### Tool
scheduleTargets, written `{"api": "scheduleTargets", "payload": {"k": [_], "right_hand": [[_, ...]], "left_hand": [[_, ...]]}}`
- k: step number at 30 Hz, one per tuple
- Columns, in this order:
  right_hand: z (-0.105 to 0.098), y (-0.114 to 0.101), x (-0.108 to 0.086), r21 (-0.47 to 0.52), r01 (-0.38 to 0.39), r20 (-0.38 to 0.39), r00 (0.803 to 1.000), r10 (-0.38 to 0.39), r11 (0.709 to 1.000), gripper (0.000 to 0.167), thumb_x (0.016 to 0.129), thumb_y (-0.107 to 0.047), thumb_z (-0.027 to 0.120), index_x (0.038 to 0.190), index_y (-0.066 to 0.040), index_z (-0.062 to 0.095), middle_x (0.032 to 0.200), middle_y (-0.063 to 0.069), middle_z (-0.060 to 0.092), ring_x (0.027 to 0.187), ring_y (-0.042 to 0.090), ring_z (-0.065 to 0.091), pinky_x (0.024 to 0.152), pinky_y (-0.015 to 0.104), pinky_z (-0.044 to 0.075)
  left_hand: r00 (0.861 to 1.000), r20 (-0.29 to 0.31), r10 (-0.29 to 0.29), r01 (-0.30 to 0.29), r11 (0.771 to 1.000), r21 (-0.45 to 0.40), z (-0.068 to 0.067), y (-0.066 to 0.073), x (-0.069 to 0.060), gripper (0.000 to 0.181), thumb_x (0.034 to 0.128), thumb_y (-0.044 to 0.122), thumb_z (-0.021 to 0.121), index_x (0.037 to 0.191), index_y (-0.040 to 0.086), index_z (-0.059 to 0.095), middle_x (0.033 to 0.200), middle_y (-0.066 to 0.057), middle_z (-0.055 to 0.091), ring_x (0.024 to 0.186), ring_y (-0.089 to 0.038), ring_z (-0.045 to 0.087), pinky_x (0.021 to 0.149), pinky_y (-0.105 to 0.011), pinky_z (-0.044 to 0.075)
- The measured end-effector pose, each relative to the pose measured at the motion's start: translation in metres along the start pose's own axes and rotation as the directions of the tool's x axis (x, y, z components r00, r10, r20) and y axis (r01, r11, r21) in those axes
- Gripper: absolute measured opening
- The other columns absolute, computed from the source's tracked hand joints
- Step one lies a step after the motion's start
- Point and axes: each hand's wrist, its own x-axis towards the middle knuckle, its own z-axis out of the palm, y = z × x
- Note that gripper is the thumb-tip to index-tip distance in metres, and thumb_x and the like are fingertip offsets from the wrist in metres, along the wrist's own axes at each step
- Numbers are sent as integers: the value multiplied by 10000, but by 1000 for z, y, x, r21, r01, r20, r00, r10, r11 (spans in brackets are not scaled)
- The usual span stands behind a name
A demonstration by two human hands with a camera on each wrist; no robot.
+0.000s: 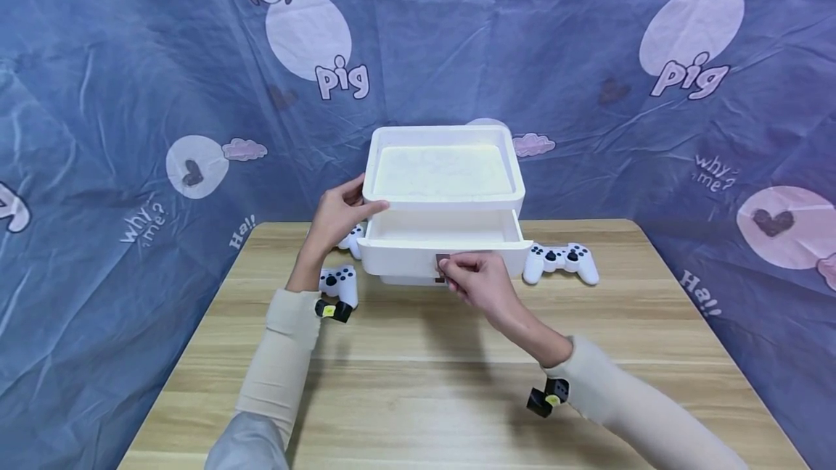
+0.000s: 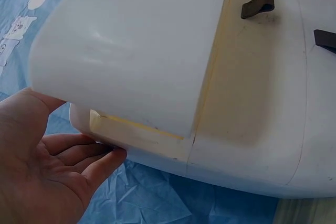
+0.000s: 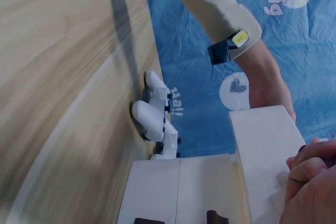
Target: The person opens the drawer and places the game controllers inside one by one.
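Observation:
A white drawer unit (image 1: 447, 203) stands at the back of the table, its shallow recessed top facing up. One drawer (image 1: 398, 260) is pulled partway out, and its visible inside is bare. At the middle of the drawer's front, my right hand (image 1: 480, 283) pinches a dark pull tab (image 1: 442, 260). My left hand (image 1: 339, 216) rests on the unit's left side, thumb over the upper edge. In the left wrist view, the left fingers (image 2: 107, 166) lie against the side, and lower drawers with dark tabs (image 2: 260, 4) are closed.
A white game controller (image 1: 562, 261) lies to the unit's right. Two more controllers lie on its left, one nearer (image 1: 339, 283) and one farther back (image 1: 353, 239), partly hidden by the left arm. Blue printed cloth (image 1: 431, 56) hangs behind the wooden table (image 1: 405, 397).

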Motion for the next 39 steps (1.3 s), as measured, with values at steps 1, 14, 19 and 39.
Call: {"api": "scheduleTargets", "payload": {"k": [1, 14, 19, 39], "right_hand": [[0, 0, -2, -3, 0, 6, 1000, 0, 1000, 231, 1022, -159, 721, 1033, 63, 785, 619, -26, 623, 533, 50, 512, 444, 174, 367], [0, 3, -29, -46, 13, 44, 999, -11, 999, 205, 1019, -153, 719, 924, 15, 789, 631, -1, 638, 515, 67, 487, 445, 172, 353], [-2, 2, -38, -70, 42, 69, 997, -37, 997, 242, 1018, -184, 730, 872, 5, 769, 634, 13, 624, 507, 69, 462, 437, 182, 342], [-7, 4, -46, -119, 41, 119, 993, -27, 992, 203, 1026, -179, 713, 966, -8, 804, 645, 23, 663, 465, 71, 456, 416, 198, 364]], "left_hand": [[1000, -2, -4, 4, 1000, 2, 0, 0, 0, 909, 866, 433, 897, 1615, 162, 459, 1624, -120, 522, 1474, -257, 546, 1189, -417, 496], [1000, 4, -15, 15, 1000, -10, 1, -1, 0, 913, 868, 416, 899, 1618, 147, 453, 1630, -131, 511, 1475, -268, 545, 1183, -419, 501], [1000, 4, -8, 8, 1000, -27, 1, -2, 0, 911, 868, 402, 901, 1618, 143, 452, 1628, -130, 514, 1481, -267, 540, 1189, -422, 494], [1000, 7, -8, 8, 1000, -22, 1, -2, 1, 912, 865, 415, 902, 1619, 166, 454, 1640, -113, 503, 1482, -256, 539, 1185, -425, 497]]}}
